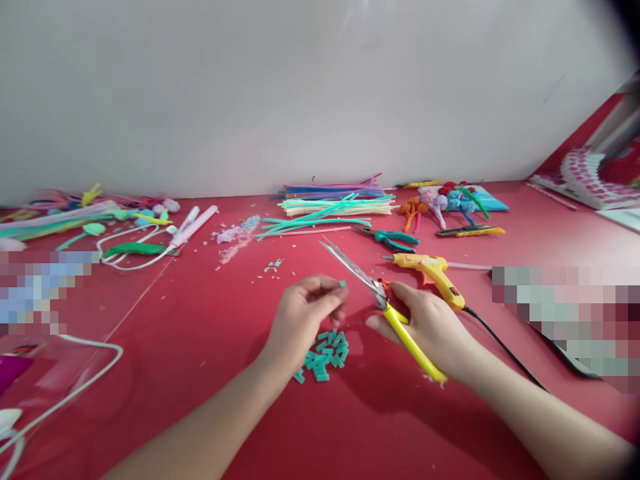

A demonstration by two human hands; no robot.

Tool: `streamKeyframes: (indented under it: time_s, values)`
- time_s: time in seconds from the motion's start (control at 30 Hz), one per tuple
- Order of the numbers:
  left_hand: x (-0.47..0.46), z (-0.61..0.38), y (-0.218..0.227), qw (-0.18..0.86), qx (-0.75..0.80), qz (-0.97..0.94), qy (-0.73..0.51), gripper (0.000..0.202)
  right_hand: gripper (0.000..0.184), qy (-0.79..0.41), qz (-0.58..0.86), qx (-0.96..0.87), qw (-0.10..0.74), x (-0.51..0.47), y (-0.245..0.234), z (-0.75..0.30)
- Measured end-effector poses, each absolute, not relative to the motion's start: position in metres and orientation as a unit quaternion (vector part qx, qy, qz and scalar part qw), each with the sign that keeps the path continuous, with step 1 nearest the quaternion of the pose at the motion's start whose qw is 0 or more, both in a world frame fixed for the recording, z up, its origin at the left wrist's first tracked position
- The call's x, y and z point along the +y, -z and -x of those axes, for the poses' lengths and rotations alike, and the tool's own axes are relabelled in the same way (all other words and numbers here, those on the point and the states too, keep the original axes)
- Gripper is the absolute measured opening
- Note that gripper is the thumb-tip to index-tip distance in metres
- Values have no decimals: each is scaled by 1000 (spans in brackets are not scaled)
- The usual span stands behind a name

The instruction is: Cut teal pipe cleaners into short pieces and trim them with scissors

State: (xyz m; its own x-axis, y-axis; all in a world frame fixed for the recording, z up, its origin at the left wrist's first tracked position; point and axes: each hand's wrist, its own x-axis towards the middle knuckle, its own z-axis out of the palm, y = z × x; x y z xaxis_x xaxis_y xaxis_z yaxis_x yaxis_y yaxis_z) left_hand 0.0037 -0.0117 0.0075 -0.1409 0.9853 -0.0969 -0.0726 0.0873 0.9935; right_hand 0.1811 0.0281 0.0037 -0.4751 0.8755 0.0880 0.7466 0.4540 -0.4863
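My left hand [311, 308] pinches a small teal piece [343, 285], only its tip showing past the fingers. Just below that hand lies a loose pile of short teal pieces [324, 355] on the red table. In my right hand [431, 320] is a pair of scissors [400, 327] with yellow handles. The metal blades point up and to the left, a little apart from the left hand. Tiny teal scraps [273, 265] are scattered farther back on the table.
A yellow glue gun [435, 270] and teal-handled pliers [390, 239] lie beyond my right hand. Bundles of pipe cleaners [335, 207] rest by the wall. At left is a pink hot tool [195, 227] with a white cord; fuzzy flowers [440, 200] sit back right.
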Motion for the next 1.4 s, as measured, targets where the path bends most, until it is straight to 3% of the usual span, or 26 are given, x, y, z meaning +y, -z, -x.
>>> streamKeyframes:
  time_s: [0.17,0.4,1.4]
  values:
    - [-9,6,-10,496,489,-352,-625,7,30,-89,493,-858,114,26,2,-180]
    - [-11,8,-9,504,455,-346,-648,4,31,-34,476,-873,97,26,12,-180]
    - [-11,8,-11,494,447,-345,-661,9,36,19,458,-881,121,27,19,-183]
